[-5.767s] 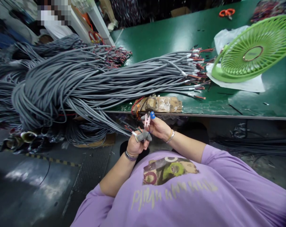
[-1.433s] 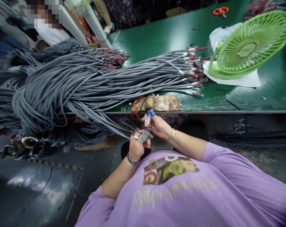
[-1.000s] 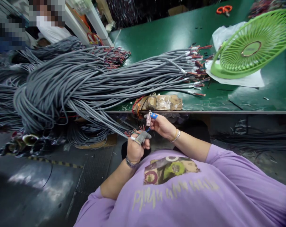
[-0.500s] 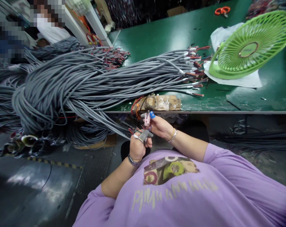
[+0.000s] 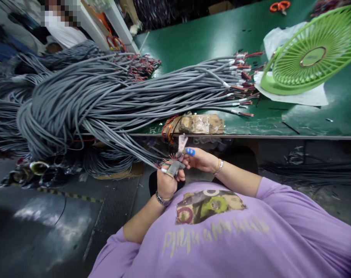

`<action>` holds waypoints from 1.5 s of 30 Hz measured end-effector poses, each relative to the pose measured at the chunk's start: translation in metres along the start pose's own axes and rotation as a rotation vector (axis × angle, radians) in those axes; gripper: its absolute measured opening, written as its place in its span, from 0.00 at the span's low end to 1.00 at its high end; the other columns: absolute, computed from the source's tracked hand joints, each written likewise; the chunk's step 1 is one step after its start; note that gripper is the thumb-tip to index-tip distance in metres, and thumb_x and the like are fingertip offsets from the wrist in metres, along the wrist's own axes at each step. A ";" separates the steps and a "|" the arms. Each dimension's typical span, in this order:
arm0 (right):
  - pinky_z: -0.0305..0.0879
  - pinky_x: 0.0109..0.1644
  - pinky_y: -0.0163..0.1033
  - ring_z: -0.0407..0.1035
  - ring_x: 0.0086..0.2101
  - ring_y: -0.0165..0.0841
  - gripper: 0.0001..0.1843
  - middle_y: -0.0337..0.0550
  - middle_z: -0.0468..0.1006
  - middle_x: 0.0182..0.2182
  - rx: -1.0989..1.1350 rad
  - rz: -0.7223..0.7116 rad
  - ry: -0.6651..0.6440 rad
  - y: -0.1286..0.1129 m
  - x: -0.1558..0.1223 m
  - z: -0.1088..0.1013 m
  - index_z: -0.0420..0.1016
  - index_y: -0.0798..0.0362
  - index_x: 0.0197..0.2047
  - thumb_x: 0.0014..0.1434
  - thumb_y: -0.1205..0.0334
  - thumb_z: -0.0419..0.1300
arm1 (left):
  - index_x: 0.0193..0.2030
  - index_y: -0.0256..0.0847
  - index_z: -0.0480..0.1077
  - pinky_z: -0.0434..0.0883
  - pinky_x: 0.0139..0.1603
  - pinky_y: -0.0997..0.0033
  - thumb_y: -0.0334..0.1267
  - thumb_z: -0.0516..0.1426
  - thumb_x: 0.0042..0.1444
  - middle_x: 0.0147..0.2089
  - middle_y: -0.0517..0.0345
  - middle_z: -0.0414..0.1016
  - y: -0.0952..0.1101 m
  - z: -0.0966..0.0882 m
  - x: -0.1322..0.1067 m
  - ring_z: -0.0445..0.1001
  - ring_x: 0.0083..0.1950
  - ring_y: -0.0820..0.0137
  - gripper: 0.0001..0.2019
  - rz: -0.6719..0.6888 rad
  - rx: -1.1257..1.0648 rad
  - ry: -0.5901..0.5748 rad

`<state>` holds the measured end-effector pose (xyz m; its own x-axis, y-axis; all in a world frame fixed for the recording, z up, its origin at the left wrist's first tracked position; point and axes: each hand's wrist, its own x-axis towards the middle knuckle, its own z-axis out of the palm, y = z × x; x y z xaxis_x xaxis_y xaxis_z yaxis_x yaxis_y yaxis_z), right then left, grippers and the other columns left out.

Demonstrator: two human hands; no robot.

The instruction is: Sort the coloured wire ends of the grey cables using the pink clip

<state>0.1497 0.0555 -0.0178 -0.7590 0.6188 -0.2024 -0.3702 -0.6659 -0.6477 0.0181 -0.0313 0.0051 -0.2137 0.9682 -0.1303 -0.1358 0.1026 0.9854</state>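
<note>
In the head view, my left hand (image 5: 167, 185) is closed around the end of a grey cable (image 5: 148, 161), its thumb in a grey cover. Thin reddish wires (image 5: 172, 157) fan out of the cable end just above that thumb. My right hand (image 5: 203, 160) meets it from the right, with blue tape on one digit and its fingertips pinched at the wires. A pale, pinkish-white wrapping (image 5: 182, 143) sticks up beside the blue tape; whether it covers a finger I cannot tell. What exactly lies between the right fingertips is too small to make out.
A big bundle of grey cables (image 5: 111, 96) lies across the green table (image 5: 193, 40). At the near edge sits a worn wooden block (image 5: 207, 124). A green fan (image 5: 311, 58) stands right, orange-handled scissors (image 5: 280, 7) behind. A person in white (image 5: 62, 33) is at the back left.
My right hand has come down and closer to my left hand, its fingertips now at the wires. The pale wrapping has turned more upright. My left hand still grips the cable.
</note>
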 end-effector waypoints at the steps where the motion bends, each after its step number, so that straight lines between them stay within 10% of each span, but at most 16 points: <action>1: 0.60 0.27 0.31 0.62 0.24 0.25 0.27 0.38 0.71 0.24 -0.049 -0.017 -0.016 0.001 -0.002 0.001 0.73 0.58 0.32 0.40 0.45 0.73 | 0.21 0.36 0.71 0.58 0.16 0.78 0.48 0.58 0.55 0.17 0.59 0.71 -0.001 0.000 0.001 0.67 0.16 0.77 0.18 0.006 0.004 0.003; 14: 0.54 0.25 0.31 0.59 0.20 0.23 0.22 0.36 0.70 0.19 -0.195 -0.101 0.126 0.005 -0.004 0.010 0.72 0.57 0.26 0.38 0.50 0.74 | 0.20 0.37 0.70 0.61 0.18 0.77 0.51 0.58 0.56 0.17 0.56 0.72 -0.016 -0.008 0.005 0.69 0.16 0.74 0.21 -0.063 0.162 -0.143; 28: 0.52 0.25 0.31 0.56 0.20 0.23 0.22 0.33 0.65 0.18 -0.085 -0.084 0.158 0.009 -0.003 0.004 0.68 0.56 0.24 0.39 0.53 0.75 | 0.23 0.37 0.72 0.60 0.17 0.78 0.50 0.58 0.53 0.19 0.58 0.73 -0.014 -0.001 0.002 0.70 0.18 0.75 0.18 0.032 -0.003 0.050; 36: 0.58 0.25 0.31 0.60 0.23 0.25 0.28 0.39 0.70 0.24 0.042 -0.042 0.206 -0.017 0.015 0.007 0.73 0.56 0.32 0.53 0.35 0.60 | 0.25 0.37 0.73 0.60 0.16 0.79 0.50 0.59 0.52 0.19 0.58 0.73 -0.003 0.011 0.004 0.70 0.17 0.76 0.17 0.067 -0.058 0.084; 45: 0.48 0.24 0.32 0.51 0.20 0.23 0.28 0.32 0.60 0.17 -0.130 -0.452 0.396 -0.005 0.023 0.007 0.64 0.54 0.22 0.46 0.37 0.67 | 0.25 0.37 0.73 0.60 0.17 0.79 0.49 0.59 0.54 0.19 0.58 0.74 -0.002 0.019 0.006 0.70 0.17 0.76 0.16 0.059 -0.061 0.036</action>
<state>0.1300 0.0705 -0.0135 -0.2766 0.9524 -0.1285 -0.5215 -0.2610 -0.8124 0.0353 -0.0213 0.0039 -0.2576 0.9632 -0.0768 -0.1804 0.0301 0.9831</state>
